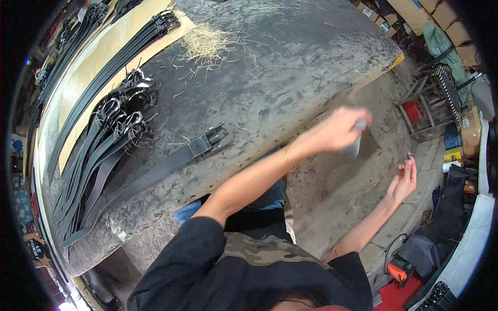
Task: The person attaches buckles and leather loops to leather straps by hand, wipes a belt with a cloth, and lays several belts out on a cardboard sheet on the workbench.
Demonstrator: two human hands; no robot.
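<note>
Belt (176, 159) on the dark worktable (311, 57), buckle end turned outward and clear of the bundled belts (106, 147), presumably for easy reach; in the head view, the left hand (341, 128) is out past the table's edge, fingers curled round a blurred grey object (354, 149); the right hand (402, 182) hangs farther right, fingers bent, a dark speck at the tips, and whether they're pinching it, I can't tell.
</note>
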